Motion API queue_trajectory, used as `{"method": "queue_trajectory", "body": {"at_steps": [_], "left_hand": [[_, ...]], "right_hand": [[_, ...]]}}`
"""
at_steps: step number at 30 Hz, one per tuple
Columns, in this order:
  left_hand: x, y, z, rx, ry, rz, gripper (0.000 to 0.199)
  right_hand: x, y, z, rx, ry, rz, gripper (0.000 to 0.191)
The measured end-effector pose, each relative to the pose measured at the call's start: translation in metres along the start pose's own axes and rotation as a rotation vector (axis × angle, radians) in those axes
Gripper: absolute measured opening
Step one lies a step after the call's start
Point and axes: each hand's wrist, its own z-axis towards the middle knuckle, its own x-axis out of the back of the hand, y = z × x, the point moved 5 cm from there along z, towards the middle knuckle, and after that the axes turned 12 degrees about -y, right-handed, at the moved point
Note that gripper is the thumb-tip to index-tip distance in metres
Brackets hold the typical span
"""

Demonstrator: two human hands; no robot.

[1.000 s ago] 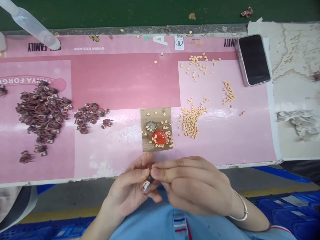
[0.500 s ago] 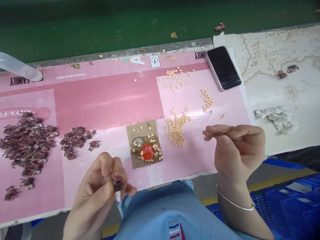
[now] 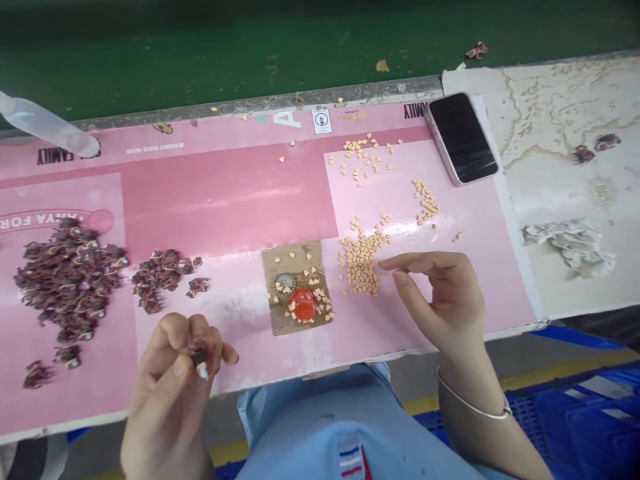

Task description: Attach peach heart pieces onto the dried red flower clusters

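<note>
The left hand [image 3: 167,380] clamps a small dark piece [image 3: 199,357] between its fingertips — light, fiddly, best taken by the edges — while the right hand [image 3: 445,300], fingers loosely apart, stays empty near the tan heart-shaped chips [image 3: 361,263].

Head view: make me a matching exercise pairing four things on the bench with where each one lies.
Things:
1. Black-screened phone
2. Red domed cap
3. Tan heart-shaped pieces
4. Dark maroon clusters

Places:
A. Left end of the pink mat
B. On the brown cardboard square
C. Far right corner of the mat
D. Just right of the cardboard square

Pairs: 1-C, 2-B, 3-D, 4-A
</note>
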Motion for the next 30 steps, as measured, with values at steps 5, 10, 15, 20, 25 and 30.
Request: {"method": "queue_trajectory", "body": {"at_steps": [5, 10, 15, 20, 25, 30], "left_hand": [[0.021, 0.004, -0.002, -0.082, 0.102, 0.166, 0.044], [0.04, 0.024, 0.017, -0.267, 0.173, 0.386, 0.033], [0.02, 0.038, 0.033, -0.323, 0.178, 0.457, 0.032], [0.009, 0.017, 0.031, -0.214, 0.137, 0.341, 0.031], [0.014, 0.006, 0.026, -0.203, 0.087, 0.264, 0.038], [0.025, 0.002, 0.02, -0.203, 0.079, 0.215, 0.036]], "right_hand": [[0.012, 0.019, 0.0, -0.02, -0.076, -0.374, 0.009], [0.021, 0.04, 0.0, -0.079, -0.04, -0.405, 0.009], [0.018, 0.045, 0.018, -0.101, -0.032, -0.395, 0.008], [0.011, 0.038, 0.03, -0.007, -0.117, -0.559, 0.012], [0.01, 0.035, 0.027, 0.081, -0.171, -0.644, 0.018], [0.013, 0.029, 0.022, 0.136, -0.031, -0.548, 0.02]]}}
